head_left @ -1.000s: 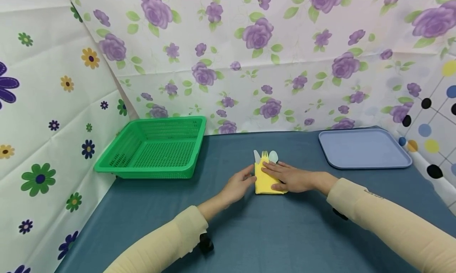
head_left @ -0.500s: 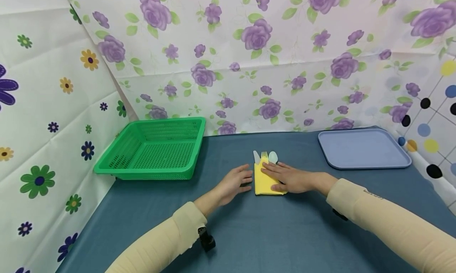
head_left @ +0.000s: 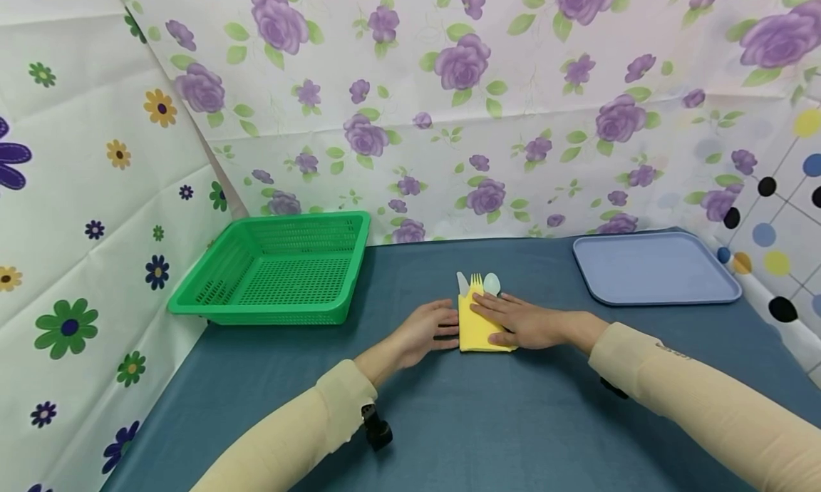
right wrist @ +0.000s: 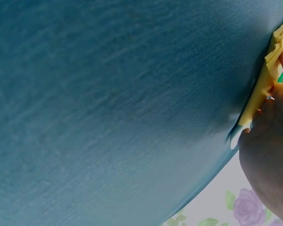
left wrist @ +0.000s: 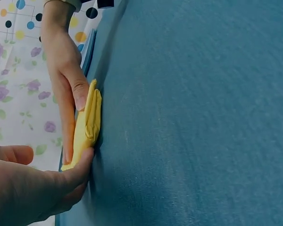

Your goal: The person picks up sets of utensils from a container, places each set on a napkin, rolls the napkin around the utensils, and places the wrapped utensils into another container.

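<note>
A folded yellow napkin [head_left: 475,328] lies on the table with a whitish knife [head_left: 462,283], a yellow fork [head_left: 477,279] and a pale green spoon [head_left: 491,284] sticking out of its far end. My right hand [head_left: 529,322] rests flat on the napkin's right part, fingers spread and straight. At the left edge is my left hand [head_left: 426,333], its fingers relaxed and the fingertips right at the fold. In the left wrist view the napkin [left wrist: 90,117] looks thick and layered, with left fingertips against its near side. The handles of the cutlery are hidden inside the napkin.
A green perforated basket [head_left: 352,292] stands at the back left of the blue-covered table [head_left: 436,435]. A light blue tray [head_left: 657,267] lies at the back right. Flower-patterned sheets [head_left: 410,142] rise behind and on the left.
My left hand has drawn back slightly from the napkin's left edge, straightened its fingers and come back to the edge. My right hand has stayed on the napkin.
</note>
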A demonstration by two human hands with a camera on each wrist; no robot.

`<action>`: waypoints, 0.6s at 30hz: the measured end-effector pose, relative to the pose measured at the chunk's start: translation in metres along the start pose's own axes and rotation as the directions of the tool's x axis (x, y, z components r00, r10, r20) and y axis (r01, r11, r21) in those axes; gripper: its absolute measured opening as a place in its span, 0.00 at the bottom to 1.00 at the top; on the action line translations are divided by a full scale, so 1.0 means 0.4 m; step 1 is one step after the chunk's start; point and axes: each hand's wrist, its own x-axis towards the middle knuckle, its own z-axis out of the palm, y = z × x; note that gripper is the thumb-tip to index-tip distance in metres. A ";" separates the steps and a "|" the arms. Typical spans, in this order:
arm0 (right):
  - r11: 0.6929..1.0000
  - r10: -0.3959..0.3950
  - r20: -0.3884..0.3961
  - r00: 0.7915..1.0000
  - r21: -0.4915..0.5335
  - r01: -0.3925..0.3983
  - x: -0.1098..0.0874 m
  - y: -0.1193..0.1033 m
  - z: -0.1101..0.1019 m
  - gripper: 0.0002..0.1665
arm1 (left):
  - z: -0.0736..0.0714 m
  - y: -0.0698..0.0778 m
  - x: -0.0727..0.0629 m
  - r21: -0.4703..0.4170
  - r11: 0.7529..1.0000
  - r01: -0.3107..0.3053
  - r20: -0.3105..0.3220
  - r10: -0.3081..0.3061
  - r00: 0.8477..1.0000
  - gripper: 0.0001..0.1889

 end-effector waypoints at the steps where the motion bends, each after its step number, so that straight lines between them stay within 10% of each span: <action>1: 1.000 0.002 0.002 1.000 0.002 -0.002 0.001 0.000 0.000 0.44 | -0.001 0.000 0.002 0.003 1.000 0.005 0.000 -0.005 1.000 0.31; 18: 0.999 -0.035 -0.022 0.999 0.037 0.036 -0.004 0.001 0.005 0.44 | -0.004 0.035 0.052 0.227 0.970 0.085 0.043 -0.097 0.994 0.22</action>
